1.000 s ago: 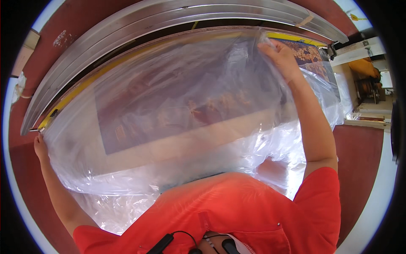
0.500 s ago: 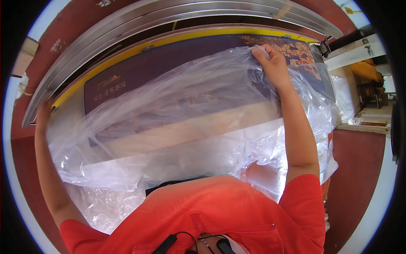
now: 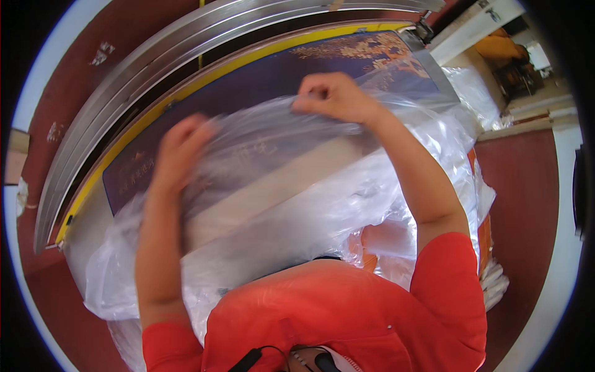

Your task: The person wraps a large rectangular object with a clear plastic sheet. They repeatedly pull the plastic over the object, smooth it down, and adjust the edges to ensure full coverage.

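Observation:
A large clear plastic sheet lies crumpled over a flat dark-blue printed panel with a golden tree pattern at its far right. My right hand is closed on the sheet's far edge, above the panel's middle, with the thumb and fingers pinched together. My left hand is at the sheet's edge further left, over the panel. It is smeared by motion, so whether its fingers grip the plastic does not show. The sheet hides much of the panel's near part; a beige band shows through it.
A yellow frame strip runs along the panel's far side. Behind it, a long curved-looking silver metal beam spans the back. White posts and a cluttered shelf stand at the far right. The floor is dark red.
My left hand has come from the far-left corner inward over the panel. My right hand has shifted left, drawing the sheet's edge along. The whole view has turned somewhat.

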{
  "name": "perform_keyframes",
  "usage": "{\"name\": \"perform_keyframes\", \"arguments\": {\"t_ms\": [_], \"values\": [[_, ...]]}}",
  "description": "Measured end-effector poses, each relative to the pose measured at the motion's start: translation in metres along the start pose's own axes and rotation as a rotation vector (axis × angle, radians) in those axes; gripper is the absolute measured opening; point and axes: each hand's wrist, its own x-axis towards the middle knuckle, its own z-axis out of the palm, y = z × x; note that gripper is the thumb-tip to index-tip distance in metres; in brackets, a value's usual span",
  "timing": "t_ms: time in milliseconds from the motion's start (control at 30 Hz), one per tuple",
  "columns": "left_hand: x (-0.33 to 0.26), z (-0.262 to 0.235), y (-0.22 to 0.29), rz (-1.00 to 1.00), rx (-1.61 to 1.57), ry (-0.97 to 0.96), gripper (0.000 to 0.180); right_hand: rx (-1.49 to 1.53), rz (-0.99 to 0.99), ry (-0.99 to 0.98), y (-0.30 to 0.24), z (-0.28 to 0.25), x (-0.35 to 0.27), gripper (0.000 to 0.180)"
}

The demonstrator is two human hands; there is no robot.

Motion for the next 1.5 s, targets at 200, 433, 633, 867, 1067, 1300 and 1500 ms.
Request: {"name": "perform_keyframes", "arguments": {"t_ms": [200, 433, 633, 867, 1067, 1300, 1500], "values": [[-0.266, -0.252, -0.030, -0.434, 0.349, 0.618, 0.011, -0.234, -0.330, -0.108, -0.078, 0.061, -0.014, 0.017], [-0.512, -0.424, -0.046, -1.189, 1.115, 0.865, 0.020, -0.152, -0.097, -0.480, -0.058, -0.009, -0.044, 0.022], [-0.317, -0.440, -0.145, -0.448, 1.325, 1.109, 0.034, -1.057, 0.282, 0.843, -0.036, -0.242, -0.116, 0.027], [-0.277, -0.414, -0.121, -0.591, 1.420, 0.944, 0.029, -1.082, -0.174, 0.271, 0.012, -0.073, -0.057, 0.045], [-0.302, -0.380, -0.118, -0.657, 1.434, 1.049, 0.026, -1.141, 0.291, 0.335, 0.089, -0.097, -0.047, 0.051], [-0.292, -0.375, -0.118, -0.690, 1.239, 1.173, 0.031, -1.676, 0.316, 0.281, 0.162, -0.170, -0.010, 0.043], [-0.298, -0.350, -0.098, -0.728, 1.278, 1.261, 0.030, -0.022, -0.190, -0.107, -0.152, 0.115, 0.046, 0.029]]}}
